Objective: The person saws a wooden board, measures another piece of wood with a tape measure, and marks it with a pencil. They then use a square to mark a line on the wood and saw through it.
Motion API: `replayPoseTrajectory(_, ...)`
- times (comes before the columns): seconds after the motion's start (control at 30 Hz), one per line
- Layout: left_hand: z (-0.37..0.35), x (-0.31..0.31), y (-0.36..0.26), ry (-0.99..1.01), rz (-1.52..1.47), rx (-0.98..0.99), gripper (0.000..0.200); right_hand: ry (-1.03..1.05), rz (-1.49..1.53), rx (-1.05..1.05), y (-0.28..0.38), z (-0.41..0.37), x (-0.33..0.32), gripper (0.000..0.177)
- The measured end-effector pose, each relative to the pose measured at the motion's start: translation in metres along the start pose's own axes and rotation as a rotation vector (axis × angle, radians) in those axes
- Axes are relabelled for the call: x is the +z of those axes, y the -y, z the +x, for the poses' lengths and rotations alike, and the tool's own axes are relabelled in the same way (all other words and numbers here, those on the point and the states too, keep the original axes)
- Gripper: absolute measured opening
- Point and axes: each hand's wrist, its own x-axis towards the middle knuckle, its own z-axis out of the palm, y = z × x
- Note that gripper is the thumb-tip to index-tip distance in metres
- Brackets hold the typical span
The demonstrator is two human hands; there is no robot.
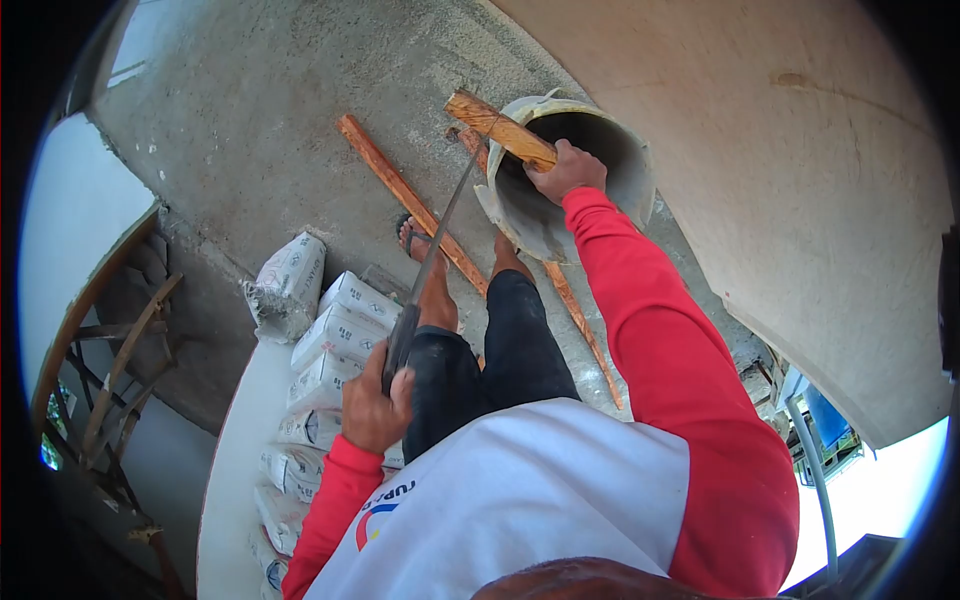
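My left hand (376, 402) is closed around the handle of what looks like a handsaw (437, 240), its long thin blade seen almost edge-on. The far end of the blade meets a short wooden piece (505, 130). That piece rests across the rim of a grey, pipe-like container (625, 150) with a rough, broken edge. My right hand (570, 170) grips the near end of the wood, above the container's dark opening. Some of the fingers are hidden behind the wood.
A long wooden strip (400, 195) lies on the concrete floor (260, 110) beside my feet, and a thinner strip (585, 325) lies right of my legs. Several white printed bags (335, 335) are stacked at left. A pale curved panel (790, 190) borders the right.
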Motion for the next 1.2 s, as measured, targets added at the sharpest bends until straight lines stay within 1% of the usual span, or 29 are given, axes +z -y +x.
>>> replayPoseTrajectory(0.03, 0.019, 0.009, 0.006, -0.011, 0.011, 0.022, 0.041, 0.002, -0.001, 0.000, -0.001, 0.000, 0.002, 0.057)
replayPoseTrajectory(0.07, 0.064, 0.026, 0.002, 0.075, -0.002, -0.078, 0.043, -0.001, 0.002, -0.006, -0.001, -0.002, 0.003, 0.056)
replayPoseTrajectory(0.1, 0.111, 0.051, 0.003, 0.072, -0.070, -0.090, 0.046, -0.013, 0.003, -0.013, -0.002, 0.000, 0.002, 0.056)
replayPoseTrajectory(0.13, 0.152, 0.071, -0.004, 0.064, -0.049, -0.108, 0.046, -0.021, 0.007, -0.017, -0.002, -0.001, 0.002, 0.055)
replayPoseTrajectory(0.17, 0.175, 0.081, -0.010, 0.056, -0.027, -0.122, 0.046, -0.008, -0.002, -0.001, -0.003, -0.001, 0.002, 0.056)
replayPoseTrajectory(0.2, 0.174, 0.080, -0.011, 0.047, -0.034, -0.091, 0.046, 0.004, -0.012, 0.006, -0.004, 0.002, 0.000, 0.057)
replayPoseTrajectory(0.27, 0.141, 0.064, -0.012, 0.029, -0.024, -0.050, 0.044, 0.032, -0.008, -0.004, 0.000, -0.001, 0.001, 0.058)
replayPoseTrajectory(0.3, 0.109, 0.041, -0.018, 0.088, -0.082, -0.136, 0.044, 0.020, 0.001, -0.008, -0.001, 0.004, 0.000, 0.058)
replayPoseTrajectory(0.37, 0.038, 0.000, -0.020, 0.113, -0.076, -0.141, 0.043, 0.032, 0.022, -0.003, -0.003, -0.003, 0.003, 0.058)
replayPoseTrajectory(0.43, -0.012, -0.023, -0.017, 0.091, -0.017, -0.078, 0.043, 0.025, 0.030, -0.002, -0.005, 0.001, 0.004, 0.058)
replayPoseTrajectory(0.47, -0.008, -0.020, -0.017, 0.058, -0.001, -0.036, 0.043, 0.024, 0.026, -0.005, -0.004, 0.000, 0.004, 0.057)
replayPoseTrajectory(0.53, 0.019, 0.002, -0.005, -0.013, 0.024, 0.050, 0.043, 0.017, 0.012, -0.013, -0.004, 0.000, 0.002, 0.055)
replayPoseTrajectory(0.57, 0.055, 0.026, 0.003, 0.007, 0.088, -0.003, 0.043, 0.027, 0.015, -0.010, -0.003, -0.002, 0.005, 0.056)
replayPoseTrajectory(0.63, 0.149, 0.069, -0.002, 0.022, -0.055, -0.046, 0.047, 0.023, 0.012, -0.002, -0.005, 0.002, 0.005, 0.059)
replayPoseTrajectory(0.67, 0.177, 0.074, -0.015, 0.074, -0.031, -0.099, 0.046, 0.026, 0.003, 0.007, -0.006, 0.002, 0.005, 0.059)
replayPoseTrajectory(0.7, 0.188, 0.073, -0.026, 0.122, -0.005, -0.158, 0.046, 0.032, -0.005, 0.009, -0.007, 0.001, 0.004, 0.059)
replayPoseTrajectory(0.73, 0.175, 0.066, -0.022, 0.101, -0.025, -0.138, 0.046, 0.040, -0.005, 0.000, -0.004, 0.000, 0.002, 0.059)
replayPoseTrajectory(0.8, 0.127, 0.046, -0.016, 0.051, -0.060, -0.082, 0.045, 0.026, 0.010, -0.015, -0.002, 0.001, 0.001, 0.058)
replayPoseTrajectory(0.83, 0.091, 0.014, -0.027, 0.156, -0.073, -0.167, 0.045, 0.020, 0.019, -0.008, -0.003, 0.001, 0.000, 0.058)
replayPoseTrajectory(0.87, 0.043, 0.003, -0.015, 0.080, -0.002, -0.092, 0.045, 0.027, 0.022, -0.005, -0.002, -0.001, 0.001, 0.058)
replayPoseTrajectory(0.9, 0.008, -0.018, -0.018, 0.091, -0.007, -0.079, 0.045, 0.028, 0.019, -0.003, -0.002, 0.002, 0.000, 0.058)
replayPoseTrajectory(0.93, -0.013, -0.032, -0.023, 0.105, -0.016, -0.070, 0.045, 0.035, 0.011, -0.002, -0.003, 0.000, 0.000, 0.057)
replayPoseTrajectory(0.97, -0.013, -0.028, -0.021, 0.100, -0.020, -0.064, 0.044, 0.030, 0.012, 0.004, -0.003, -0.003, 0.001, 0.057)
replayPoseTrajectory(1.03, 0.016, -0.008, -0.007, 0.058, -0.036, -0.057, 0.042, 0.004, 0.005, -0.012, -0.001, 0.000, 0.001, 0.056)
replayPoseTrajectory(1.07, 0.061, 0.013, -0.007, 0.119, -0.037, -0.127, 0.040, 0.001, 0.003, -0.010, 0.001, 0.000, 0.002, 0.056)
replayPoseTrajectory(1.1, 0.107, 0.044, -0.004, 0.022, -0.021, -0.070, 0.041, -0.006, -0.004, -0.008, 0.001, 0.000, 0.003, 0.056)
replayPoseTrajectory(1.13, 0.152, 0.073, -0.001, -0.033, -0.031, -0.021, 0.047, -0.016, -0.014, -0.004, 0.001, 0.001, 0.004, 0.055)
replayPoseTrajectory(1.17, 0.190, 0.084, -0.009, 0.030, -0.065, -0.056, 0.045, -0.023, -0.025, 0.002, 0.002, 0.000, 0.004, 0.055)
replayPoseTrajectory(1.2, 0.190, 0.078, -0.009, 0.035, -0.071, -0.055, 0.045, -0.041, -0.038, -0.002, 0.002, 0.004, 0.003, 0.055)
